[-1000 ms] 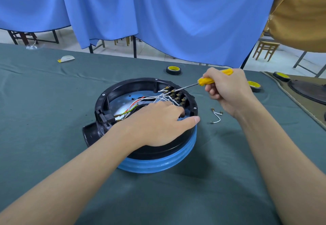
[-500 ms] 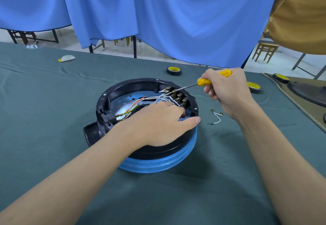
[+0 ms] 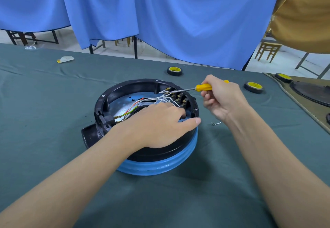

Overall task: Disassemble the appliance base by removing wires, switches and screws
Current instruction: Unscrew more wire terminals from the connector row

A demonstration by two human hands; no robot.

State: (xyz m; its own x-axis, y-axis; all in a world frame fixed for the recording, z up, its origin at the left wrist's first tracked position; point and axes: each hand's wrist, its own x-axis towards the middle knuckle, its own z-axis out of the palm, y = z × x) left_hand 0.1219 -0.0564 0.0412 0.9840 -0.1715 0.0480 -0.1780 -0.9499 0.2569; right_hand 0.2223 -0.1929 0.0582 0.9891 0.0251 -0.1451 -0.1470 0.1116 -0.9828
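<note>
Appliance base (image 3: 114,92) sits mid-table on the green cloth (image 3: 53,102). Left hand (image 3: 157,122) grips its near rim, fingers curled inside, thumb out. Right hand (image 3: 225,99) clutches the yellow screwdriver (image 3: 203,87), tip at the far-right switches (image 3: 180,98).

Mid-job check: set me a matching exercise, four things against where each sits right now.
Things: 1 screwdriver; 2 left hand; 3 loose white wire; 4 leftmost tape roll.
Places: A on the cloth by the right wrist; B resting on the base; C gripped in the right hand; D on the cloth beyond the base.
Pairs: 1-C, 2-B, 3-A, 4-D.
</note>
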